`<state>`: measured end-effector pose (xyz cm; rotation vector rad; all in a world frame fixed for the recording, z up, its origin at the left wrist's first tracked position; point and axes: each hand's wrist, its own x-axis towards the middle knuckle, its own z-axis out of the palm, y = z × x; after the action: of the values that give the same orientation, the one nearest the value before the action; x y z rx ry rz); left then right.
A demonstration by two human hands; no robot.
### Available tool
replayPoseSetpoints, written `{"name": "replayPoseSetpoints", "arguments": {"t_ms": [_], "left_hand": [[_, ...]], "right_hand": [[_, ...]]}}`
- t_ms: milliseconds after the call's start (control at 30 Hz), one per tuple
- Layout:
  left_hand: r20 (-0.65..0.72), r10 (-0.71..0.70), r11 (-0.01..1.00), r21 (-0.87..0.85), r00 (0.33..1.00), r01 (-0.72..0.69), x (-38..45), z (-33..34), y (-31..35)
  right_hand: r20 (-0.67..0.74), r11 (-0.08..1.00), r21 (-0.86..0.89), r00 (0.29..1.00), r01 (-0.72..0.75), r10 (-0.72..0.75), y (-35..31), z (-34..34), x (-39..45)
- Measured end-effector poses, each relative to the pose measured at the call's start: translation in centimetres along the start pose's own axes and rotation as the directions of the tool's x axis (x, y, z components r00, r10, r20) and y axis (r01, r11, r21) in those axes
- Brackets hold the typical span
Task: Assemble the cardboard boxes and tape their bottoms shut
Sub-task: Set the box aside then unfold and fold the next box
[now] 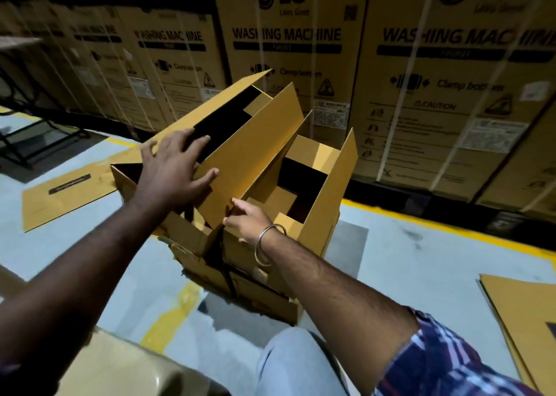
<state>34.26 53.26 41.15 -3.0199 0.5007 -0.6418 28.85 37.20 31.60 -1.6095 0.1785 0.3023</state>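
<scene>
Head view, looking down at a grey warehouse floor (406, 260) with yellow lines. Two opened cardboard boxes stand side by side on it, touching: the left box (180, 236) tilted, the right box (319, 215) upright just beside it. Both are squared up with flaps standing open toward the camera; dark interiors visible.

Left hand (174, 170): fingers spread flat, pressing on a long flap (252, 151) of the left box near its opening. Right hand (249, 218): fingertips pinching the near corner where that flap meets the right box's rim. A metal bangle (266, 245) sits on that wrist.

Progress, as judged: forming is done for two boxes; flap folding appears under way. No tape or dispenser in sight, and whether any seam is taped cannot be told, since the undersides are hidden.

Count: two erected boxes; one flat blank (69, 197) on the floor at left; a stack of flat blanks (523, 314) at right, number unclear. Large printed washing machine cartons (451, 94) line the back, at least four.
</scene>
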Motion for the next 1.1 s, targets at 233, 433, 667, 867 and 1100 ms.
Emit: {"name": "replayPoseSetpoints", "arguments": {"t_ms": [233,433,667,867,1100], "left_hand": [[-0.062,0.023,0.999,0.024,0.998,-0.022,-1.9,0.7,3.1],[-0.014,0.033,0.999,-0.033,0.999,-0.033,-3.7,1.1,6.3],[-0.031,0.020,0.958,-0.286,0.999,-0.028,-7.4,1.5,14.3],[0.115,0.052,0.811,-0.584,0.992,0.026,-11.0,2.6,24.8],[0.257,0.228,0.642,-0.765,0.939,0.054,-14.5,5.6,36.7]], "right_hand": [[-0.059,0.998,-0.038,0.996,0.058,-0.060,1.3,-1.9,-1.0],[-0.189,0.996,-0.037,0.978,0.079,-0.084,1.5,-4.6,-2.7],[-0.234,0.984,-0.138,0.961,0.115,-0.145,2.9,-13.3,-7.7],[-0.249,0.974,-0.207,0.957,0.096,-0.148,6.1,-23.1,-15.1],[-0.246,0.901,-0.403,0.967,-0.161,0.063,13.6,-34.1,-24.4]]}}
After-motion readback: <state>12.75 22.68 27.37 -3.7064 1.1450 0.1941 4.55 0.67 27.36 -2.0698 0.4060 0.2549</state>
